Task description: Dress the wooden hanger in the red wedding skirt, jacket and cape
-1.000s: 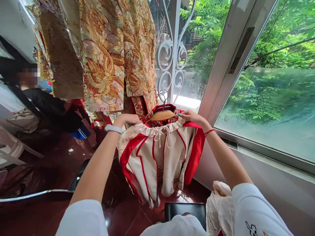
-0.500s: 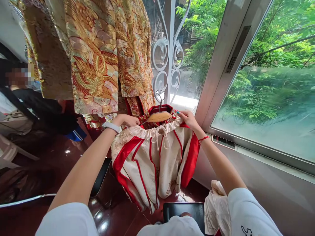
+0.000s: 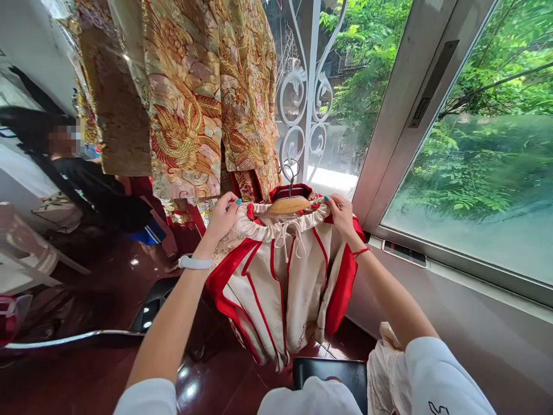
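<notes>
A cream skirt [image 3: 298, 288] with red trim hangs spread in front of me, its gathered waistband tied with a drawstring bow at the middle. My left hand [image 3: 223, 218] pinches the waistband at its left end. At the right end, my right hand [image 3: 340, 214] grips the same waistband, thumb on top. Between my hands, the wooden hanger [image 3: 288, 205] shows above the waistband, its metal hook upright. A red collar [image 3: 290, 191] of another garment stands behind the hanger; most of that garment is hidden by the skirt.
Gold embroidered garments [image 3: 185, 115] hang at the upper left. A phone [image 3: 404, 252] lies on the window sill at right. Below are a black stool [image 3: 330, 369] and pale cloth [image 3: 386, 369]. A person in black [image 3: 90, 190] is at far left, near a white chair [image 3: 30, 248].
My left hand has shifted from beside the hanger to the left end of the waistband, with its thumb now showing. The whole view has swung slightly left.
</notes>
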{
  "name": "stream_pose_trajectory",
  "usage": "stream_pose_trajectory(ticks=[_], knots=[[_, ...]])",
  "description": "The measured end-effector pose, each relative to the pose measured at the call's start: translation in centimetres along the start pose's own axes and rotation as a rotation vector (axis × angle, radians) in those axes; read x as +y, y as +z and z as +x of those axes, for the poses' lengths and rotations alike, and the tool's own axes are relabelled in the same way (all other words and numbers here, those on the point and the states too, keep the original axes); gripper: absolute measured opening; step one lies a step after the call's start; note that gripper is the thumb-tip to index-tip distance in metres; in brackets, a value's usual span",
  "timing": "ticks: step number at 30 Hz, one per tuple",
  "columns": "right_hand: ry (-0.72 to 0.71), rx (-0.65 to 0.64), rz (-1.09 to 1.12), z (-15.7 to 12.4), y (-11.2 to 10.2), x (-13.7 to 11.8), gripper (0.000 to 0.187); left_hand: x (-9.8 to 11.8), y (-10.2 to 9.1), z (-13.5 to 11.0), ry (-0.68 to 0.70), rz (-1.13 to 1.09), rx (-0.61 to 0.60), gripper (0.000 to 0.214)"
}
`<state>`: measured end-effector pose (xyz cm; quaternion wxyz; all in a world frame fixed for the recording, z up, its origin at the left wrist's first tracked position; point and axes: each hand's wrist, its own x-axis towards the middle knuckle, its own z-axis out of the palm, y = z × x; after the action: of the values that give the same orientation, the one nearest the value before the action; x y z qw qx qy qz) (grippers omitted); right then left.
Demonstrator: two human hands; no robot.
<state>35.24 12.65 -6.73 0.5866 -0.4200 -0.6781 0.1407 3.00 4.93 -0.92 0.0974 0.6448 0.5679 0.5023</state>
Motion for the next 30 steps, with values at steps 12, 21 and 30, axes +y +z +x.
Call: stream_pose_trajectory(ticks=[12,21,30], knots=[[-0.188,-0.100,-0.232,-2.5,-1.7,-0.5,0.034,-1.1,-1.7,-5.0,0.132,0.102,-0.156,0.032],[-0.313,-0.316,0.098,-5.7,7.5,-11.3,0.030,1.8,0.8,-6.7,-0.006,0.573,0.148,0.022],[-0.176,-0.530,0.012,-3.6,11.3,-13.6,0.020,0.9,-1.2,-4.6,-0.002,0.072,-0.026,0.019]])
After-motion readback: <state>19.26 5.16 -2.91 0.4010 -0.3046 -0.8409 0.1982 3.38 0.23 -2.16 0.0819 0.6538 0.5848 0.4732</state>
